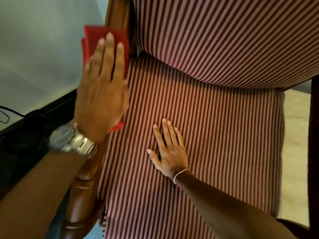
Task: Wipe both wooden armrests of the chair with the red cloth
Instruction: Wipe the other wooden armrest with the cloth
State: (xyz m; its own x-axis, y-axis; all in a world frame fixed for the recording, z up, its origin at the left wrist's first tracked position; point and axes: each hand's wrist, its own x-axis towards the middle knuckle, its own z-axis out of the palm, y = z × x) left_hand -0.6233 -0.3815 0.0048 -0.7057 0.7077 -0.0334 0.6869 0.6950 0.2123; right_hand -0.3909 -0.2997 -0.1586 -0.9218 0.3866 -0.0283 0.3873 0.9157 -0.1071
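Your left hand (101, 94) lies flat, fingers stretched out and close together, pressing the folded red cloth (105, 42) down onto the left polished brown wooden armrest (82, 194) of the chair; the cloth shows beyond your fingertips and at a small corner near your wrist, and it is pinned under the palm rather than gripped in a fist. A silver metal link watch (74, 140) sits on that wrist. The armrest runs from the turned, ringed wood at the bottom of the view up under your hand to the darker frame (117, 12) beside the backrest. Your right hand (167, 149) rests open on the seat cushion with red and pale pink stripes (215, 135), fingers spread and holding nothing, a thin pale thread bracelet (179, 175) around its wrist. The striped backrest cushion (224, 37) bulges over the seat at the top. On the far right a dark wooden bar (314, 152), likely the other armrest, runs down the edge, with pale cream floor (295, 135) showing between it and the seat. To your left, a light grey-blue surface (38, 49) fills the view, bordered by a black edge (43, 114) with a thin black cable (6, 116).
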